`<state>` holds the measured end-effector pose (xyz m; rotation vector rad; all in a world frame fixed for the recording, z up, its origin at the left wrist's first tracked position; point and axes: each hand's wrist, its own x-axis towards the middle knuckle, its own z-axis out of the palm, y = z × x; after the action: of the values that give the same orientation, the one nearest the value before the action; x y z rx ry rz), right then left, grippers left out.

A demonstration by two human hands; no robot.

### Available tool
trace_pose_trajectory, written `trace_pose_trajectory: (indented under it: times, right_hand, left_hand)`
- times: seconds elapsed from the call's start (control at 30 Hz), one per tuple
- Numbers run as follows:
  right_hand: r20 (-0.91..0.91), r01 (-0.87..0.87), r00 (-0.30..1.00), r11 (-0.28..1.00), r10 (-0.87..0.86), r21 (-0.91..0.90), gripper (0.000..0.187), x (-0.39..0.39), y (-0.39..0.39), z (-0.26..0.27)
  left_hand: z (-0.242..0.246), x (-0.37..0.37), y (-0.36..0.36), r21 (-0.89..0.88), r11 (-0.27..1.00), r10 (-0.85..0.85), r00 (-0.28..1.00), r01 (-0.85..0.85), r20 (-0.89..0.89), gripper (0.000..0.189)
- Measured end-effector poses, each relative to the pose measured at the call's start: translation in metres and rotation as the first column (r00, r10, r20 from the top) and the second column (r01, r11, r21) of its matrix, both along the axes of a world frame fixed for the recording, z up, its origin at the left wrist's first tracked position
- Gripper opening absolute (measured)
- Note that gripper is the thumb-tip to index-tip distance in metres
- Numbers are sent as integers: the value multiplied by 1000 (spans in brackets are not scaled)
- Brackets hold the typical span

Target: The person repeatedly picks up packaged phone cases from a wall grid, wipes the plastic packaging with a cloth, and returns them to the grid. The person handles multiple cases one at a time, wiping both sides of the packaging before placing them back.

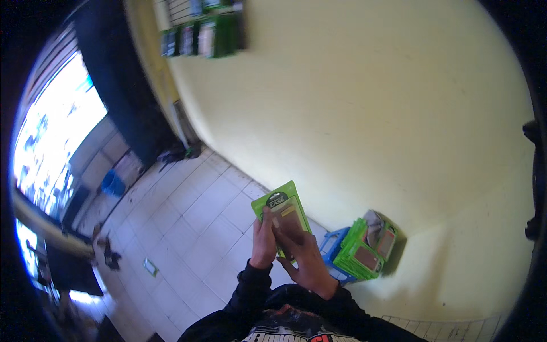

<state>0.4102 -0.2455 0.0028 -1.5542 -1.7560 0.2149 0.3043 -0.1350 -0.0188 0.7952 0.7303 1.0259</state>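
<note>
A green packaged phone case (290, 220) with a clear front and a dark oval hanging tab is held before me, over the tiled floor. My left hand (264, 239) grips its left edge, the thumb on the front. My right hand (310, 265) lies across its lower right part, fingers on the clear front. To the right, a stack of similar green packages (361, 260) rests on a blue plastic stool (334, 246) beside the wall, with a crumpled grey item (374, 226) on top.
More green packages (222, 36) hang on a wall rack at the top. A blue bucket (113, 184) stands near the bright doorway at left. A small green-edged package (150, 267) lies on the white tiled floor (205, 226). A wire grid (444, 329) shows at lower right.
</note>
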Motion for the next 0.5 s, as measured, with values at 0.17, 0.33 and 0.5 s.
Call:
trace_pose_trajectory:
  times: [0.17, 0.33, 0.5]
  right_hand:
    - [-150, -123, 980, 990, 133, 70, 73, -91, 32, -5]
    - [-719, -584, 663, 745, 209, -322, 56, -183, 78, 11]
    - [-767, -618, 566, 771, 302, -153, 53, -247, 131, 4]
  left_hand:
    - [2, -163, -3, 40, 976, 207, 964, -216, 165, 48]
    - [13, -294, -9, 288, 848, 455, 890, -445, 35, 44]
    - [4, -338, -6, 142, 865, 465, 875, -482, 138, 53]
